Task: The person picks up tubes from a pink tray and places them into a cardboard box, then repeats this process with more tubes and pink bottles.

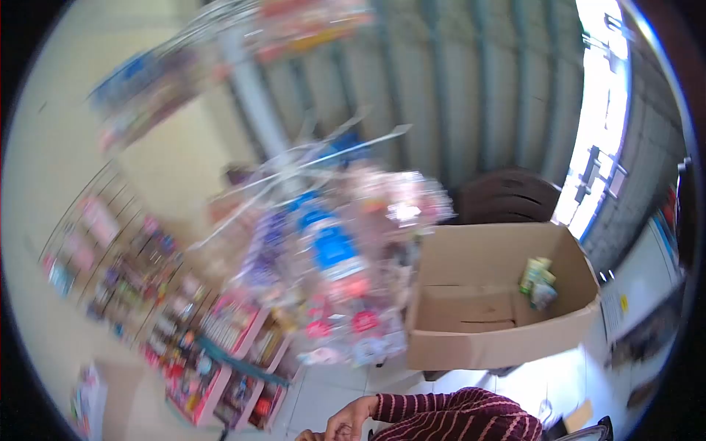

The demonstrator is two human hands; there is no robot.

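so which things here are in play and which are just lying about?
In play: hand with maroon striped sleeve at the bottom edge, holding nothing visible; open brown cardboard box; green packets inside it.

Lying about: blurred pink snack display racks; hanging packet stand; dark brown chair.

The big box point(494, 309) is brown, and a small green packet point(538, 283) sits inside it. The sleeve point(460, 417) is dark red with thin light stripes. The rack point(331, 257) holds pink, blue and purple packets. The shelf point(220, 367) is pink. The floor point(338, 393) is white.
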